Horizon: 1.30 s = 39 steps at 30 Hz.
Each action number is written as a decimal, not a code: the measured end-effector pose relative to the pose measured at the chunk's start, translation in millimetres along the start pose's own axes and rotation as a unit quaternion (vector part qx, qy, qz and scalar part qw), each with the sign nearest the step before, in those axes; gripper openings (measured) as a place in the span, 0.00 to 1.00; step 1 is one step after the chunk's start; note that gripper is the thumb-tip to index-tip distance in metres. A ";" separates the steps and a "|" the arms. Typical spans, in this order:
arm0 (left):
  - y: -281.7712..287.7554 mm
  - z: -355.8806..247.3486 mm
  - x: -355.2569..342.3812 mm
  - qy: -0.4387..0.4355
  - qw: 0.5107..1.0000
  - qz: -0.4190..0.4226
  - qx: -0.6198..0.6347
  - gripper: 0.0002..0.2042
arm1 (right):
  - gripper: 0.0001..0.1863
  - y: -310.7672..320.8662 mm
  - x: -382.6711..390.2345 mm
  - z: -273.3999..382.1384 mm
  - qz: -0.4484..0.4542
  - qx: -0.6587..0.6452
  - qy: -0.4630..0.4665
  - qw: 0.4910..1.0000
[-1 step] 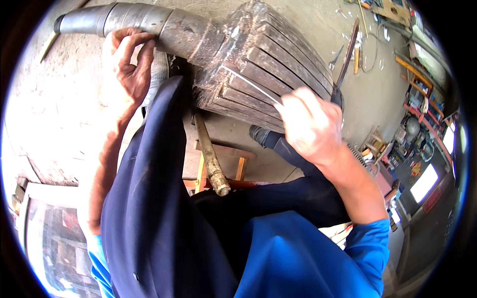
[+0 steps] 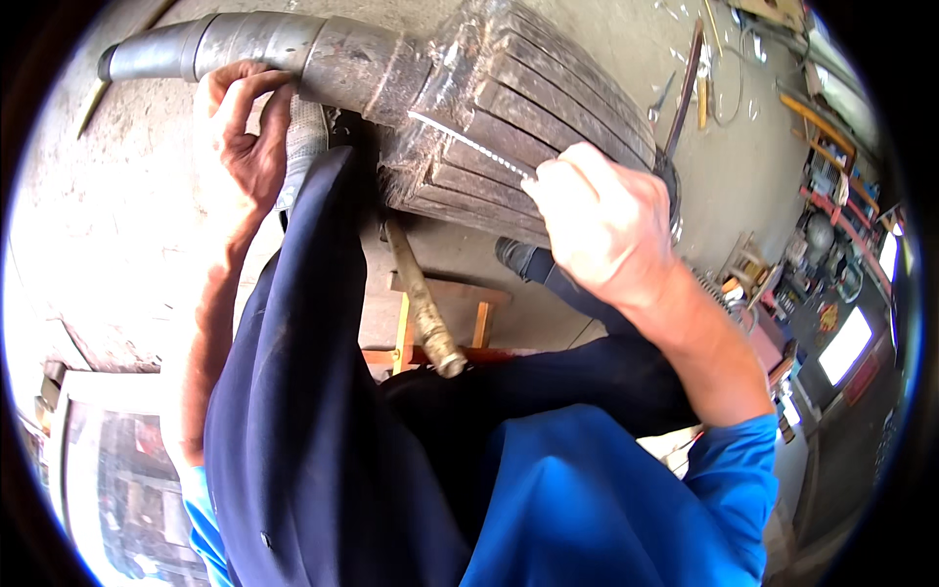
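In front of me lies a grey metal horn (image 2: 256, 41), tapering to the left in stepped bands. Its thick end meets a worn block of wooden slats (image 2: 528, 98). My left hand (image 2: 245, 147) is at the horn's near edge, fingers bent and thumb close to the fingertips; what they pinch, if anything, is too small to make out. My right hand (image 2: 606, 220) is closed in a fist around a thin, pale rod with a ridged, beaded surface (image 2: 479, 149). The rod slants up left over the slats, its far tip near the joint with the horn.
A rough wooden stick (image 2: 421, 293) pokes out beneath the block toward me, beside a small wooden stool (image 2: 455, 292). Hand tools, among them a pair of tongs (image 2: 663, 96), lie on the floor at far right. Cluttered machinery (image 2: 812, 235) stands further right; a glazed frame (image 2: 117, 460) stands at lower left.
My right hand and the rod have shifted slightly left and up across the slats. The left hand keeps its place at the horn. The whole view has moved a little.
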<state>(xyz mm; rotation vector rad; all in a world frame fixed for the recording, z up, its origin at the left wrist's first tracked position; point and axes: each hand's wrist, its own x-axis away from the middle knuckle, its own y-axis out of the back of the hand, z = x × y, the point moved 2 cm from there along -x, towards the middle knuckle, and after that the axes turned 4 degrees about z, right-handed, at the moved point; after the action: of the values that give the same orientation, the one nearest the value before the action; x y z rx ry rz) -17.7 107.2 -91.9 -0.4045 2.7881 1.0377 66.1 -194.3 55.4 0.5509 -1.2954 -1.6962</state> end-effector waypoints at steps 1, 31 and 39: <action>-8.5 1.1 -0.7 -0.002 1.000 0.010 0.024 0.08 | 0.06 -0.7 12.3 -3.6 -0.006 0.001 -0.018 1.000; -81.3 32.4 77.5 0.185 0.972 0.132 0.059 0.03 | 0.04 2.8 28.3 -12.6 -0.039 0.020 0.005 0.999; -86.0 44.8 75.7 0.141 0.984 0.095 0.059 0.04 | 0.11 19.4 108.9 -26.8 0.020 0.057 -0.050 0.997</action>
<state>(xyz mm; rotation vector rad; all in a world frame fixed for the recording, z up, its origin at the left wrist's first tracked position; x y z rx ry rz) -62.7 59.0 -195.6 -0.2945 3.1762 0.9057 40.9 -302.1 82.1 0.5076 -1.4729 -1.6415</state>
